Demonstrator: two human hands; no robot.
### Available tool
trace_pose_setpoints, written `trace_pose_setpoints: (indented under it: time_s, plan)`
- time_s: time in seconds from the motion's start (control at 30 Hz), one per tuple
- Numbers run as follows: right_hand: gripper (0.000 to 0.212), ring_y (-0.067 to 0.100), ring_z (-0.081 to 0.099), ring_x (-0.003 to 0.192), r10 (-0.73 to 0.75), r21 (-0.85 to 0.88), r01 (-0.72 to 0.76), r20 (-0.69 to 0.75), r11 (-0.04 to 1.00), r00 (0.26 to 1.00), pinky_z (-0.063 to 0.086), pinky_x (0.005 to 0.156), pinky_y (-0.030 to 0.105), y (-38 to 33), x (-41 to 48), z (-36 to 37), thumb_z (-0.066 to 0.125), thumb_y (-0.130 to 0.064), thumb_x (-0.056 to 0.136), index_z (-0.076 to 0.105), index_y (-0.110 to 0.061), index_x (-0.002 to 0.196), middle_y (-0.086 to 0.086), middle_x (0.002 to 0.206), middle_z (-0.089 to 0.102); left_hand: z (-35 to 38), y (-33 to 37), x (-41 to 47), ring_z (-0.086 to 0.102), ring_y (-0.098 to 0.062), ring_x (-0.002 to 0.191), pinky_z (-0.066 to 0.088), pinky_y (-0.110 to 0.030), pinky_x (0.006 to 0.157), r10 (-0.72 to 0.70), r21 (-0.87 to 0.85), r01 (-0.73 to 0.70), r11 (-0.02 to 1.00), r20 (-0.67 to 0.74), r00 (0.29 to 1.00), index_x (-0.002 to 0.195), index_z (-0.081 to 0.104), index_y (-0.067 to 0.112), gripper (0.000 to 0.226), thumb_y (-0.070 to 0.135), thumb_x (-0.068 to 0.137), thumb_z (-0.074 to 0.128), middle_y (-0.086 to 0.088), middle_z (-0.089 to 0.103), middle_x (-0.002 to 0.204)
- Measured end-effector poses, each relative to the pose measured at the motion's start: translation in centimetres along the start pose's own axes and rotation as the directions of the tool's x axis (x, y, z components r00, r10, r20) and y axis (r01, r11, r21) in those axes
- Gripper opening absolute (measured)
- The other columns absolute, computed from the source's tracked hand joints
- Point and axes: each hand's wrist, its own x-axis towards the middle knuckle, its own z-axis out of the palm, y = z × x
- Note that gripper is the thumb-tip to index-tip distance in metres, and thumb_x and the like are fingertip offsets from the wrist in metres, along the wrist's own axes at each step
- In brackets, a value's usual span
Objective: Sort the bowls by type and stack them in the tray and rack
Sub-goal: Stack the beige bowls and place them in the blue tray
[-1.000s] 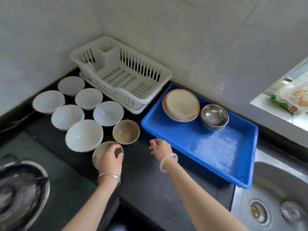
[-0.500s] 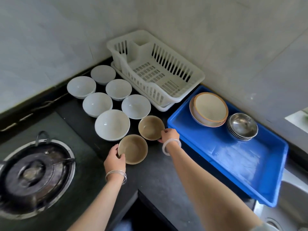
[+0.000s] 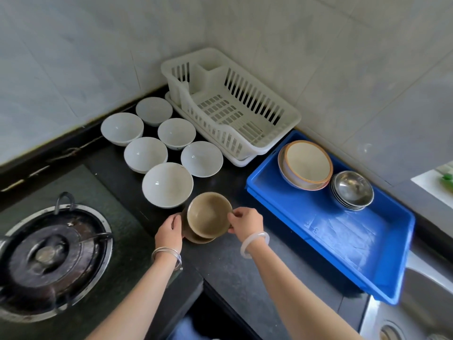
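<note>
— Left of the blue tray (image 3: 362,280), on the table (image 3: 235,273), what does the right hand (image 3: 246,220) hold?
— Its fingers (image 3: 232,215) pinch the upper brown bowl (image 3: 208,214); the left hand (image 3: 169,230) grips the lower brown bowl (image 3: 196,239).
— Advice?
— Probably lower it level and centred, so the rims nest quietly.

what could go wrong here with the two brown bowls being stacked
1. The upper brown bowl sits tilted and off-centre on the lower brown bowl, pinched only at the rim by the right hand; it could slip or chip.
2. The big white bowl stands right beside the stack, so a lift by the left hand might knock it.
</note>
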Motion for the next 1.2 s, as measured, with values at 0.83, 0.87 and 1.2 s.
trace_pose_setpoints:
  time_s: [0.83,0.87,1.2]
  plan:
    - [0.026,0.008,0.067,0.064,0.067,0.245,-0.091,0.105,0.965,0.992,0.054,0.052,0.013,2.1,0.6,-0.9,0.053,-0.023,0.094,0.058,-0.022,0.119,-0.008,0.087,0.064,2.7,2.7,-0.4,0.059,-0.020,0.087,0.056,-0.033,0.073,0.083,0.121,-0.096,0.988,0.106,0.991,0.112,0.062,0.015,0.026,0.010,0.092,0.047,-0.006,0.062,0.106]
    - [0.024,0.008,0.068,0.063,0.051,0.269,-0.066,0.062,0.961,0.997,0.053,0.051,0.013,2.2,0.4,-1.9,0.053,-0.024,0.094,0.059,-0.023,0.117,-0.010,0.084,0.064,3.5,3.4,-0.8,0.059,-0.019,0.087,0.055,-0.032,0.072,0.107,0.108,-0.122,0.987,0.134,0.985,0.108,0.063,0.015,0.023,0.010,0.091,0.048,-0.006,0.062,0.105]
    - [0.018,0.013,0.066,0.050,0.116,0.553,0.048,-0.258,0.832,0.959,0.058,0.067,0.030,7.2,0.2,-15.1,0.052,-0.016,0.090,0.066,-0.027,0.086,-0.004,0.072,0.068,16.7,9.9,-6.3,0.063,-0.015,0.080,0.056,-0.030,0.069,0.150,0.011,-0.180,0.984,0.501,0.852,0.099,0.060,0.013,0.010,0.014,0.089,0.057,-0.006,0.064,0.095]
